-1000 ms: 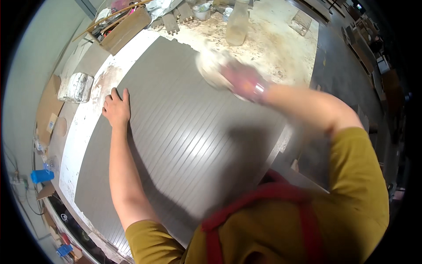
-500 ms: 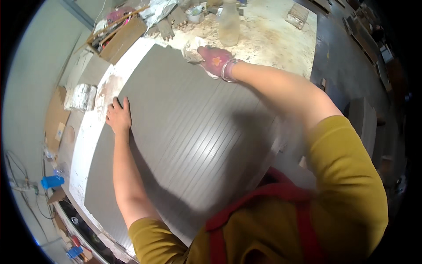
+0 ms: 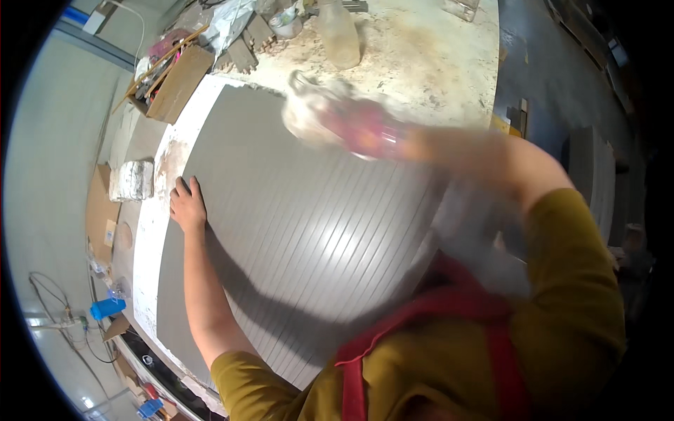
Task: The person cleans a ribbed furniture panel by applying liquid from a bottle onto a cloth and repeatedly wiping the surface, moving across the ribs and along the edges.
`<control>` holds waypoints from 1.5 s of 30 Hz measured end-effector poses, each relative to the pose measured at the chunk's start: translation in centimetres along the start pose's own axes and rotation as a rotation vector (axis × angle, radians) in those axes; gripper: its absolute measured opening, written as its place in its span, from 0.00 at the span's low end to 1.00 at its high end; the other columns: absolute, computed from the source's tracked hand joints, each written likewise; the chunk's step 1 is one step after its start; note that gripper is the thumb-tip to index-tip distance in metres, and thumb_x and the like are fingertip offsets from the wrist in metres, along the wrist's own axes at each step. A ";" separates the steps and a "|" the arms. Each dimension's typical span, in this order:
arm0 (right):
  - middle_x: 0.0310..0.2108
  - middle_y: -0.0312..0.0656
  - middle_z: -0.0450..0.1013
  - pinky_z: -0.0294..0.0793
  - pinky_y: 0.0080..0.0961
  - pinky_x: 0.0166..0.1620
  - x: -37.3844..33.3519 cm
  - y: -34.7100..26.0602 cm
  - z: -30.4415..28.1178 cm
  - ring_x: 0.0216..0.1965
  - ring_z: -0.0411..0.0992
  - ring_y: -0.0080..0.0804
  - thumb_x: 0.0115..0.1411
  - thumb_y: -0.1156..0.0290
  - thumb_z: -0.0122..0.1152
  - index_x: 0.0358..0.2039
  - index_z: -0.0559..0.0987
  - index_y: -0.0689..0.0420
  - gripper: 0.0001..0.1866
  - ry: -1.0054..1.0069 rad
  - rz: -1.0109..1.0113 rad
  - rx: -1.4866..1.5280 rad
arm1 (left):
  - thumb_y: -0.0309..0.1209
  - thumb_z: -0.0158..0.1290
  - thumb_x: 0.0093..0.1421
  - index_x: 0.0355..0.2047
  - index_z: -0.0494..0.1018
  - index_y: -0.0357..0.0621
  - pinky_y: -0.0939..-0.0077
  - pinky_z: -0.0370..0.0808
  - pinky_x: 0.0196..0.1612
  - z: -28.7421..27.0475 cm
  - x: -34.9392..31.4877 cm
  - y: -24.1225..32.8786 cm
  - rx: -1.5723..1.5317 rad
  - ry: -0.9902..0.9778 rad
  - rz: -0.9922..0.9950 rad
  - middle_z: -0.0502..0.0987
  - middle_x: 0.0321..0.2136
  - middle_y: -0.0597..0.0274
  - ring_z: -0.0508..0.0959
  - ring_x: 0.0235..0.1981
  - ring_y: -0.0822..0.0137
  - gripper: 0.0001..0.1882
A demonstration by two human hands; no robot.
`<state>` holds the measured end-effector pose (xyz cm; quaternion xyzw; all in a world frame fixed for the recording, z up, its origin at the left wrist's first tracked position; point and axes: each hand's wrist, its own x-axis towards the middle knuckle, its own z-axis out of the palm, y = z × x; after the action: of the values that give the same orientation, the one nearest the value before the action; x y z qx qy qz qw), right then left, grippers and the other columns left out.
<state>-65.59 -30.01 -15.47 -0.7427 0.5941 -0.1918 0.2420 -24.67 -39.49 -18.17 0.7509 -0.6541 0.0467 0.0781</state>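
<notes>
A large grey panel [image 3: 281, 203] with straight parallel grooves lies over the worktable in front of me. My bare left hand [image 3: 188, 207] rests on its left edge, fingers stretched out and holding nothing. Over the panel's far part is my right hand [image 3: 364, 128], in a pinkish-red glove and smeared by motion. A crumpled whitish cloth [image 3: 302, 112] is bunched in it. Blur hides whether the cloth touches the panel.
A cloudy plastic bottle [image 3: 339, 38] stands on the stained white tabletop [image 3: 421, 56] beyond the panel. At the far left is a cardboard box [image 3: 181, 84] of tools and sticks. A wrapped white bundle [image 3: 132, 180] lies left of my left hand.
My right hand with the cloth has moved off the panel's far edge, back toward me, and now blurs. My left hand stays on the left edge. The whole view has shifted slightly.
</notes>
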 end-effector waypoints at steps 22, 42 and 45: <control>0.49 0.44 0.72 0.73 0.27 0.49 -4.6 13.2 -10.8 0.46 0.73 0.31 0.61 0.58 0.56 0.54 0.68 0.61 0.26 -0.206 0.202 1.848 | 0.37 0.49 0.64 0.56 0.64 0.40 0.76 0.69 0.47 -5.1 -7.4 34.3 -1.323 -0.737 0.312 0.75 0.41 0.60 0.74 0.40 0.71 0.23; 0.55 0.42 0.65 0.64 0.28 0.57 -8.6 18.7 -7.2 0.54 0.64 0.33 0.66 0.63 0.48 0.60 0.62 0.61 0.25 0.424 0.152 1.963 | 0.46 0.63 0.50 0.62 0.53 0.39 0.65 0.65 0.56 -2.4 1.0 35.7 -1.030 -0.171 0.226 0.66 0.54 0.46 0.66 0.56 0.56 0.46; 0.56 0.42 0.64 0.62 0.28 0.58 -9.1 19.0 -7.9 0.55 0.63 0.33 0.66 0.63 0.47 0.61 0.61 0.61 0.26 0.442 0.160 1.954 | 0.43 0.68 0.42 0.63 0.49 0.37 0.65 0.62 0.60 1.7 2.5 37.9 -1.135 -0.100 0.478 0.60 0.58 0.43 0.63 0.59 0.53 0.54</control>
<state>-87.11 -25.53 -20.21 -0.1241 0.2560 -0.7120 0.6419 -61.90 -47.20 -17.27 0.4263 -0.7298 -0.3278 0.4221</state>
